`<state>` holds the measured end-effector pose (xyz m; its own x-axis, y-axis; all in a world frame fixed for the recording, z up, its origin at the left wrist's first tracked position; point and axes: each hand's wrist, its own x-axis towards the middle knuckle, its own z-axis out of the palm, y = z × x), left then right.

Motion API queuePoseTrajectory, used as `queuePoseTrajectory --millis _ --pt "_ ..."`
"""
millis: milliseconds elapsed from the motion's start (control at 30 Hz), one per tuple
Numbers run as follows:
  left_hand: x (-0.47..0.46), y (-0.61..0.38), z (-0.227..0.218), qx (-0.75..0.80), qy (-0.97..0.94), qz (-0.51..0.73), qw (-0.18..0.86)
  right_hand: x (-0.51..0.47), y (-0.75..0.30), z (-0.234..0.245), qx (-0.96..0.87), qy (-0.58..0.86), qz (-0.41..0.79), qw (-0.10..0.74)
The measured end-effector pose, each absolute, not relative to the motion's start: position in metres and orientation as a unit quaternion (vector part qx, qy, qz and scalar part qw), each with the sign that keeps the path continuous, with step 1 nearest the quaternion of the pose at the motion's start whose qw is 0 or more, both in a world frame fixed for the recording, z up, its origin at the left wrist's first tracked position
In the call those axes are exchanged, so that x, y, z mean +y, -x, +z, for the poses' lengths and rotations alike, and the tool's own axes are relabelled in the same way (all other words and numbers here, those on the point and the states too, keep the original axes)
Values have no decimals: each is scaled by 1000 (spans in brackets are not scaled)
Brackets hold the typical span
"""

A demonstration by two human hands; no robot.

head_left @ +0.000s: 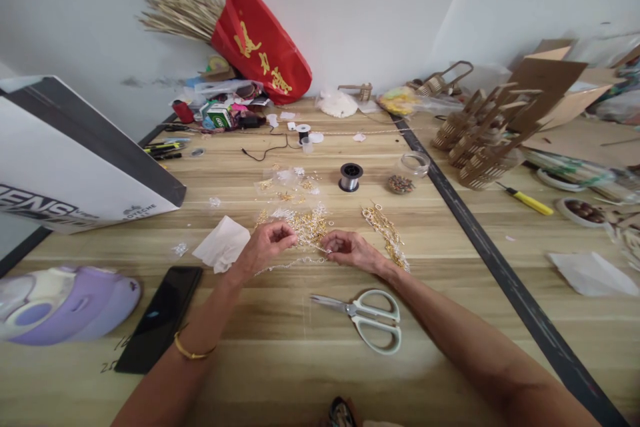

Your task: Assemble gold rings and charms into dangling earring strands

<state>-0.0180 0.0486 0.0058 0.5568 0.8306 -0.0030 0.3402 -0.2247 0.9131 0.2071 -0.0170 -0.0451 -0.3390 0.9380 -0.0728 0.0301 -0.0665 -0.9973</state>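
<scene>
My left hand is closed in a pinch at the edge of a heap of small gold and silver pieces on the wooden table. My right hand is also pinched shut, facing the left one a few centimetres away. A thin silvery beaded strand runs between the two hands and trails toward me. What each fingertip holds is too small to make out clearly. A row of gold chain pieces lies just right of my right hand.
White-handled scissors lie in front of my hands. A black phone, purple device, white tissue and a large box sit left. A wire spool and bead jar stand behind; wooden baskets right.
</scene>
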Motion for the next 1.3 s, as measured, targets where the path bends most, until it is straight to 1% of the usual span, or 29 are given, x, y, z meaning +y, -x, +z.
queuePoseTrajectory --millis 200,467,700,1000,1300 --pt "41 18 -3 428 -658 340 518 -18 -207 -45 -592 437 569 367" --pt "42 31 -18 454 -589 402 534 -18 -207 -48 -613 433 555 359" --pt "45 37 -22 444 -594 409 532 -18 -207 -52 -629 428 545 351" --pt "40 38 -13 437 -611 398 527 -19 -208 -48 -633 435 540 343" --pt "40 41 -6 410 -664 329 532 -20 -208 -45 -652 452 509 333"
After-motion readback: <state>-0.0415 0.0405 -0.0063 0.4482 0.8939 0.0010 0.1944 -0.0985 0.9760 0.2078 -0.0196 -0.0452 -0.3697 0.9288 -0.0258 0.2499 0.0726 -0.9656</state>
